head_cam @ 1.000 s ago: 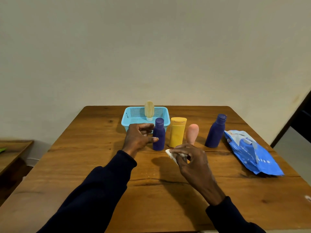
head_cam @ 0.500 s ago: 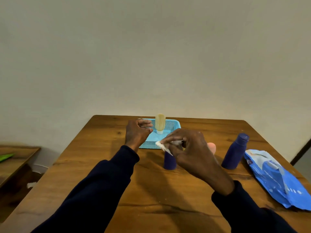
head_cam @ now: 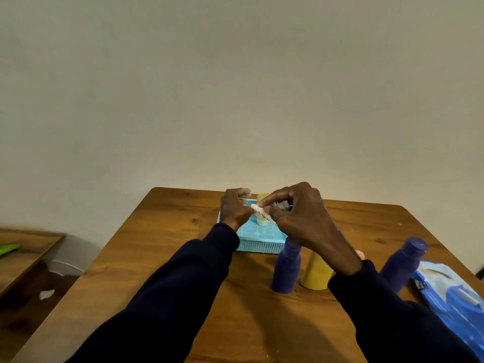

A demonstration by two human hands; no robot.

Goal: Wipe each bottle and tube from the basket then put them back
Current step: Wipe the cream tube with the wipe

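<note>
A light blue basket [head_cam: 259, 241] sits at the table's far side with a cream tube [head_cam: 262, 218] standing in it. My left hand [head_cam: 235, 208] hovers over the basket's back left corner, just left of the tube. Its fingers are loosely curled and its thumb lies next to the wipe's end. My right hand [head_cam: 296, 216] pinches a crumpled white wipe [head_cam: 259, 209] in front of the tube. On the table stand a purple bottle [head_cam: 286, 268], a yellow bottle [head_cam: 315, 275] and a second purple bottle [head_cam: 403, 263]. A pink tube [head_cam: 361, 254] is mostly hidden behind my right wrist.
A blue wipes packet [head_cam: 450, 292] lies at the table's right edge. The wooden table [head_cam: 170, 244] backs onto a plain wall. A lower wooden surface [head_cam: 26, 247] with a green item stands to the left, past the table's edge.
My left hand left the purple bottle and moved to the basket beside the cream tube. My right hand rose with the wipe to meet it. The camera moved closer and tilted up.
</note>
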